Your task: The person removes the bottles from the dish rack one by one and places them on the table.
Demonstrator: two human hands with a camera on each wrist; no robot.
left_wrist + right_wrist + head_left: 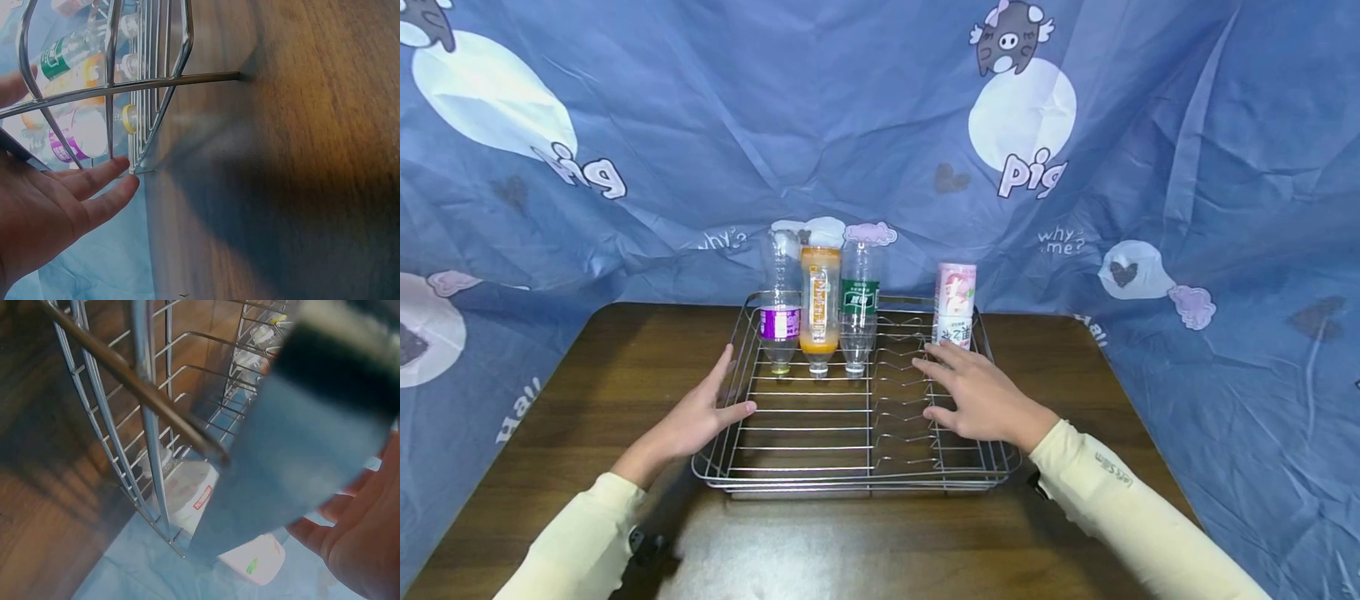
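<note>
My left hand point(696, 412) is at the left side of a wire dish rack point(805, 477), fingers extended outside the rim and thumb over it. In the left wrist view, fingertips point(122, 167) lie right by the rack's bars. The right hand point(988, 396) reaches over the rack's right part, fingers spread beside a pink and white bottle point(956, 300), with nothing in its grasp. Standing cap-down at the rack's back left are a purple-label clear bottle point(780, 323), an orange-patterned bottle point(820, 304) and a green-label clear bottle point(859, 298).
The rack stands on a dark wooden table point(760, 550). Behind and around the table hangs a blue cloth point(850, 125) printed with pigs and lettering. A blurred blue-grey shape point(300, 450) covers much of the right wrist view.
</note>
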